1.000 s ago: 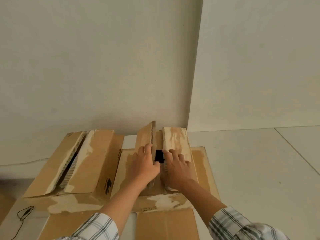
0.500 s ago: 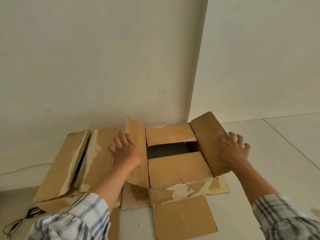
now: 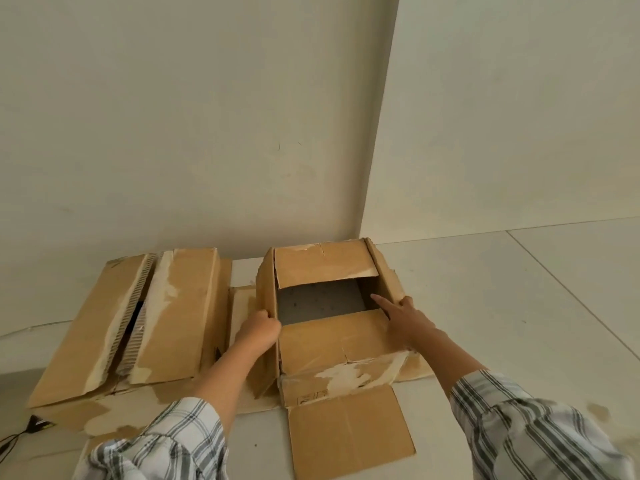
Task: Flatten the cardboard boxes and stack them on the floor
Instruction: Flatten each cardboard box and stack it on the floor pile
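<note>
A worn brown cardboard box (image 3: 332, 337) stands on the floor in front of me, its top flaps apart and a dark opening showing the floor through it. My left hand (image 3: 258, 329) grips the box's left wall edge with curled fingers. My right hand (image 3: 403, 318) holds the right wall, thumb outside and fingers reaching inside the opening. A bottom flap (image 3: 349, 434) lies flat toward me. A second box (image 3: 138, 327), larger and torn along its top seam, sits to the left, touching the wall.
The pale wall (image 3: 207, 133) rises just behind both boxes, with a corner jutting out behind the right box. Light floor tiles (image 3: 519, 306) spread to the right. A black cable and plug (image 3: 31, 426) lie at the lower left.
Both hands left the parted side flaps and came inward to grip the box's left and right walls. The side flaps now hang down the outside.
</note>
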{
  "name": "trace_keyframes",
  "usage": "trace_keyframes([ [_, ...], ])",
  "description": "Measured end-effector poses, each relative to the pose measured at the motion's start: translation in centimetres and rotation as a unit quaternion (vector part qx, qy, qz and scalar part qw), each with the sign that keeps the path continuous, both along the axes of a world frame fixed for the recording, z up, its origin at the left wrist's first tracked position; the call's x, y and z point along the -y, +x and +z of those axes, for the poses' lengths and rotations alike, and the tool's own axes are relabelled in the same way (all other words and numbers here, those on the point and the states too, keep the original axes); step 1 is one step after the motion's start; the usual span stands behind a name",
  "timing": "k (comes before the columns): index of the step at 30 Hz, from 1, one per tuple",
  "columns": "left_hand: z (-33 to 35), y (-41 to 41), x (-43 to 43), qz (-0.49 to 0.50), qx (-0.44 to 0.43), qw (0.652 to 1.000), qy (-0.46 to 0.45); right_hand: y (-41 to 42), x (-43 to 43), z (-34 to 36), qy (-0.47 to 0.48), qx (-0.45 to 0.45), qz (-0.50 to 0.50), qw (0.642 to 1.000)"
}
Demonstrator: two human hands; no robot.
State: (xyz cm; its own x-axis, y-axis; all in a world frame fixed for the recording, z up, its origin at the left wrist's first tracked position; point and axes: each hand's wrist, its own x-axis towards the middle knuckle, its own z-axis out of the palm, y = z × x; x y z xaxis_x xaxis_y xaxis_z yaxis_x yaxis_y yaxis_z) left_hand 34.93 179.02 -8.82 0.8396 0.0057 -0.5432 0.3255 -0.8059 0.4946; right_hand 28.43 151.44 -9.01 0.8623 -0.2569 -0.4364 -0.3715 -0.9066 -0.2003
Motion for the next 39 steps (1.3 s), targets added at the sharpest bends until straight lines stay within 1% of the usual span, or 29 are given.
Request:
trace_keyframes([
  [4,1.2,0.2,0.1,0.115,-0.053,0.985,-0.114,1.4,0.2,1.3,0.006,-0.023,-0.012,1.000],
  [6,2.1,0.1,0.0,0.133,-0.074,0.979,-0.135,1.9,0.1,2.9,0.053,-0.036,-0.037,0.997],
  [7,2.4,0.2,-0.2,0.141,-0.082,0.976,-0.145,2.2,0.2,3.8,0.091,-0.036,-0.060,0.993],
  [8,2.7,0.3,-0.5,0.154,-0.086,0.971,-0.162,2.7,0.6,4.8,0.152,-0.037,-0.103,0.982],
  [10,3.5,0.6,-1.2,0.187,-0.089,0.958,-0.196,3.2,2.1,6.8,0.283,-0.064,-0.193,0.937],
  [11,3.9,0.7,-1.6,0.196,-0.087,0.955,-0.205,3.1,3.0,7.6,0.325,-0.093,-0.201,0.920],
  [13,4.4,0.8,-2.2,0.185,-0.082,0.957,-0.208,2.6,4.5,8.7,0.343,-0.156,-0.160,0.912],
  [15,4.6,0.8,-2.4,0.121,-0.098,0.970,-0.187,1.5,5.2,9.4,0.311,-0.199,-0.089,0.925],
  [16,4.7,0.6,-2.2,0.065,-0.111,0.979,-0.157,1.0,5.1,9.4,0.276,-0.208,-0.043,0.937],
  [18,4.8,-0.3,-1.4,-0.062,-0.138,0.987,-0.059,0.0,4.4,8.7,0.187,-0.208,0.065,0.958],
  [20,4.7,-1.2,-0.2,-0.153,-0.147,0.976,0.048,-0.9,3.6,7.0,0.114,-0.190,0.140,0.965],
  [22,3.9,-2.0,0.9,-0.202,-0.135,0.962,0.124,-2.0,2.5,4.9,0.050,-0.136,0.168,0.975],
  [23,3.4,-2.4,1.3,-0.211,-0.129,0.958,0.147,-2.5,2.1,3.9,0.030,-0.106,0.166,0.980],
  [26,2.2,-3.3,2.1,-0.203,-0.119,0.956,0.173,-3.5,1.3,1.7,0.009,-0.053,0.137,0.989],
  [30,2.1,-3.1,2.0,-0.181,-0.107,0.962,0.171,-2.6,1.3,1.4,-0.011,-0.048,0.120,0.992],
  [32,2.5,-2.5,1.8,-0.164,-0.111,0.968,0.157,-1.0,1.0,2.0,-0.042,0.021,0.132,0.990],
  [34,2.9,-1.6,1.8,-0.129,-0.083,0.979,0.131,1.1,0.3,2.1,-0.063,0.093,0.176,0.978],
  [35,2.9,-1.1,1.7,-0.107,-0.056,0.985,0.121,2.1,-0.3,1.9,-0.052,0.097,0.199,0.974],
  [37,2.5,0.0,1.7,-0.062,0.006,0.991,0.121,3.4,-1.7,1.1,-0.034,0.049,0.231,0.971],
  [38,2.2,0.5,1.5,-0.044,0.035,0.990,0.129,3.9,-2.5,0.5,-0.032,0.026,0.231,0.972],
  [39,1.9,1.0,1.3,-0.032,0.056,0.988,0.137,4.4,-3.2,0.0,-0.029,0.024,0.218,0.975],
])
